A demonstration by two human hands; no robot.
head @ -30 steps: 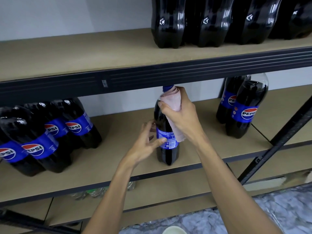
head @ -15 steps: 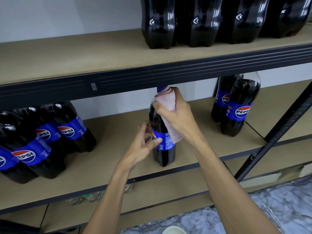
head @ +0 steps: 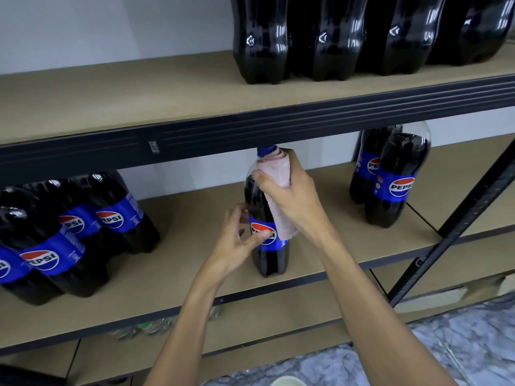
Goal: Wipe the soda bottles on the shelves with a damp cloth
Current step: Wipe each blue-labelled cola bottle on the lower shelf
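Pink cloth (head: 276, 190), folded into a long strip, lies against the right side of the soda bottle (head: 269, 257), running from just under the blue cap (head: 266, 151) down to the label. The right hand (head: 289, 196) is closed around the cloth and the bottle's neck and shoulder together, thumb on the near face, fingers wrapped behind. The left hand (head: 239, 240) sits lower and to the left of the right hand. Its thumb presses on the label and its curled fingertips touch the bottle's far left side, so the bottle is pinched lightly at label height.

The bottle stands upright near the front edge of the middle shelf (head: 195, 277), directly below the right hand, with its cap just under the dark rail of the upper shelf (head: 111, 107).

Well to the left of the left hand, a cluster of labelled bottles (head: 83, 235) stands on the same shelf. Well to the right of the right hand, a pair of bottles (head: 395, 185) stands one behind the other. Above both hands, a row of dark bottles (head: 334, 40) stands on the upper shelf. A diagonal black brace (head: 459, 218) crosses to the right of the right forearm.
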